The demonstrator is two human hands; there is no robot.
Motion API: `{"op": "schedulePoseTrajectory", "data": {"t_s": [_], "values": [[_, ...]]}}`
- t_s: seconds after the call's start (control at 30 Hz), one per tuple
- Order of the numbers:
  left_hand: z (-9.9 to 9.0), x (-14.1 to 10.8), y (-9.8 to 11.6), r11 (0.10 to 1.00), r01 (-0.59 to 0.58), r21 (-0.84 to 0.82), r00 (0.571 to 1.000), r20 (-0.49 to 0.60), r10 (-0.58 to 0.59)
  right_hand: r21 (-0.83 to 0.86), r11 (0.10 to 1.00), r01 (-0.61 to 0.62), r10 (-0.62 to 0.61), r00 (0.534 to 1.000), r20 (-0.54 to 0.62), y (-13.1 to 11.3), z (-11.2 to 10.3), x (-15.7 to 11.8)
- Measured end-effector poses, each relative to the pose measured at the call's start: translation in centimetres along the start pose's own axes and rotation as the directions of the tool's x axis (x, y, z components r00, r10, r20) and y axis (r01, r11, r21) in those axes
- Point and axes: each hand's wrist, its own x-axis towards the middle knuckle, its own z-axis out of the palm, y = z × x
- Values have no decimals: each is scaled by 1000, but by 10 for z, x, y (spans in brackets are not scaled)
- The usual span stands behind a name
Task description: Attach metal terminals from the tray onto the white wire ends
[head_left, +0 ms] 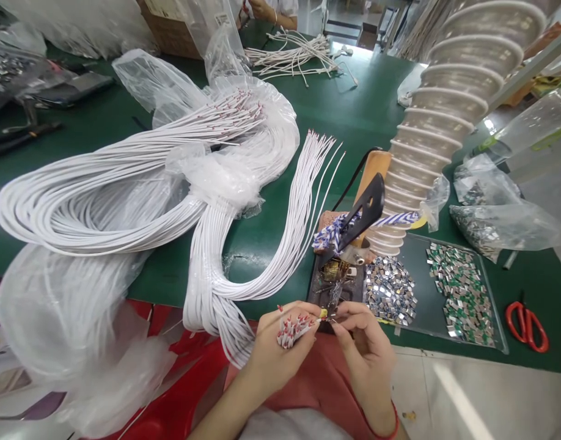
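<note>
Okay, white cable coil (124,153) is lying left on green bench (354,116); left hand (274,360) is gripping red-tipped wires (293,332) at its front edge; right hand (366,351) is pinching a tiny part (332,319), type unclear; metal pieces (389,290) are sitting right, then red scissors (528,327).

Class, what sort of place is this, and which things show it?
Probably a cable-assembly workshop: bundles of white cables lie on a green workbench, a tray holds piles of what look like small metal connectors, and a ribbed hose reaches down beside them.
</note>
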Motion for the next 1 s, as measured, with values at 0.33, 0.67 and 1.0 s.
{"op": "schedulePoseTrajectory", "data": {"t_s": [0.33,0.67,1.0], "values": [[3,-3,-4,995,70,-66,998,10,-70,-74,996,-42,44,999,23,4,-5,-8],[3,0,-2,999,-42,0,998,-40,42,-23,999,32,-32,999,-1,5,4,-6],[1,-6,-3,999,-46,1,999,8,46,-38,997,68,-70,997,-41,-1,6,-3]]}}
